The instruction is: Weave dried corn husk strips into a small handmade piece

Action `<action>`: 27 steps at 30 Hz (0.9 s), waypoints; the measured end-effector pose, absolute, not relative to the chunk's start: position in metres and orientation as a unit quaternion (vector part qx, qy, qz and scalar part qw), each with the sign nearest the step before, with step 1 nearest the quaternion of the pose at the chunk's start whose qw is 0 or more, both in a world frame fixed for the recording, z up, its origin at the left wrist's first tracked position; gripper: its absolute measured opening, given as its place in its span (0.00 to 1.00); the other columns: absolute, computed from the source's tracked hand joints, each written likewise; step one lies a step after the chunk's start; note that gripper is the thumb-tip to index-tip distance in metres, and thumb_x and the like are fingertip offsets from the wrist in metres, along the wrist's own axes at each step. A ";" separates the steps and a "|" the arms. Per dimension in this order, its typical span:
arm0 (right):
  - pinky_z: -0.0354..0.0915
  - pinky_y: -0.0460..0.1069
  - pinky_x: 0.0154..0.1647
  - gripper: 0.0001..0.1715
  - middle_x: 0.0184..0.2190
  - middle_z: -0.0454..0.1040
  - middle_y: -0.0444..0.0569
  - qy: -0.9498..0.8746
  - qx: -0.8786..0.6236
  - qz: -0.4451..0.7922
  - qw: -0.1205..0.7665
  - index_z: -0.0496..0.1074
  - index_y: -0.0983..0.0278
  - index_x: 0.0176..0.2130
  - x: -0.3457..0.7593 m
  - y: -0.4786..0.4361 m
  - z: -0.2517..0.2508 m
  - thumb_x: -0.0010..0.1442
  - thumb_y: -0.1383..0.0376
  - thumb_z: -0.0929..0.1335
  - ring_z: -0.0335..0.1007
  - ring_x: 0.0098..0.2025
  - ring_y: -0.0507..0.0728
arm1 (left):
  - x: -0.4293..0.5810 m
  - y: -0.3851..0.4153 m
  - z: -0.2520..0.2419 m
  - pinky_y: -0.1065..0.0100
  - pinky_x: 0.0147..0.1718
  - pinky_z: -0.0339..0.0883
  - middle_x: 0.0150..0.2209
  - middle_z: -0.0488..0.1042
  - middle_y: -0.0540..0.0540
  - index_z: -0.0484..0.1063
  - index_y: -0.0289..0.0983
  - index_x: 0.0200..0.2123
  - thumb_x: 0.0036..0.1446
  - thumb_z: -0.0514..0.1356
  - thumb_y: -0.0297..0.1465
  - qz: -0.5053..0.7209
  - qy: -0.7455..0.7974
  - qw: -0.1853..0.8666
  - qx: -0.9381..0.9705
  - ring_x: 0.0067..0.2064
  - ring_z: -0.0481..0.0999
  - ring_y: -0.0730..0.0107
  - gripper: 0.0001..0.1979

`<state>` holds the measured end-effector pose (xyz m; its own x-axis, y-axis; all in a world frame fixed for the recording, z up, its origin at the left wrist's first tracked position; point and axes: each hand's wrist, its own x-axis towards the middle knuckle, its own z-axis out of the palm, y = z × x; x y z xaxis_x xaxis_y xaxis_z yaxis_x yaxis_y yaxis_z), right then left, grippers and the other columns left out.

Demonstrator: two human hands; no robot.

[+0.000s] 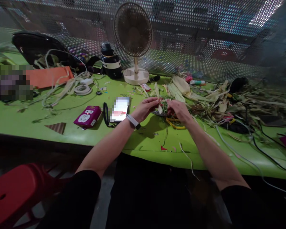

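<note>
Both my hands meet over a dark plate (160, 113) of green plant bits on the green table. My left hand (149, 105), with a pale watch band on its wrist, pinches one end of a pale husk strip (160, 108). Close by on the right, my right hand (177, 109) has its fingers curled together at the strip's other side; what lies between them is too small to make out. Yellow-handled scissors (175, 123) lie just below my right hand. Pale dried husks (177, 89) are spread behind the plate.
A phone (120, 109) and a purple socket block (87, 117) lie left of my hands. Behind stand a fan (136, 75) and a dark bottle (111, 66). Dried stalks (209, 106) and cables cover the right side. A red stool (14, 184) is at lower left.
</note>
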<state>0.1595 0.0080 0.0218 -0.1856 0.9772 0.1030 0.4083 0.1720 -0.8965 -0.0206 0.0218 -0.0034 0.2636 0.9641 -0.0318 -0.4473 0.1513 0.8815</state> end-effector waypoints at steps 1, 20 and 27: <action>0.58 0.49 0.28 0.29 0.19 0.69 0.44 -0.646 -0.532 0.391 0.384 0.67 0.62 0.24 0.160 0.010 0.021 0.56 0.40 0.65 0.63 0.23 0.52 | -0.020 0.021 -0.003 0.75 0.30 0.65 0.31 0.80 0.48 0.80 0.37 0.32 0.47 0.71 0.31 0.503 0.328 0.691 0.402 0.30 0.75 0.80 0.08; 0.61 0.48 0.24 0.34 0.14 0.70 0.47 -0.629 -0.524 0.473 0.325 0.68 0.63 0.19 0.149 0.000 0.016 0.53 0.37 0.67 0.66 0.18 0.53 | -0.016 0.023 -0.010 0.72 0.38 0.67 0.31 0.80 0.48 0.79 0.34 0.31 0.41 0.73 0.33 0.538 0.336 0.643 0.429 0.32 0.75 0.79 0.13; 0.58 0.47 0.26 0.28 0.17 0.72 0.44 -0.708 -0.453 0.427 0.333 0.68 0.62 0.24 0.145 0.005 0.002 0.56 0.42 0.66 0.63 0.21 0.51 | -0.013 0.021 -0.009 0.72 0.36 0.68 0.30 0.79 0.50 0.78 0.34 0.29 0.39 0.73 0.30 0.557 0.340 0.644 0.399 0.30 0.74 0.79 0.11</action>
<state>0.1449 0.0052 0.0019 -0.3673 0.9263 0.0841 0.3568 0.2238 -0.9070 -0.0131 0.0213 -0.0087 0.1486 0.9889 0.0058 -0.4456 0.0617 0.8931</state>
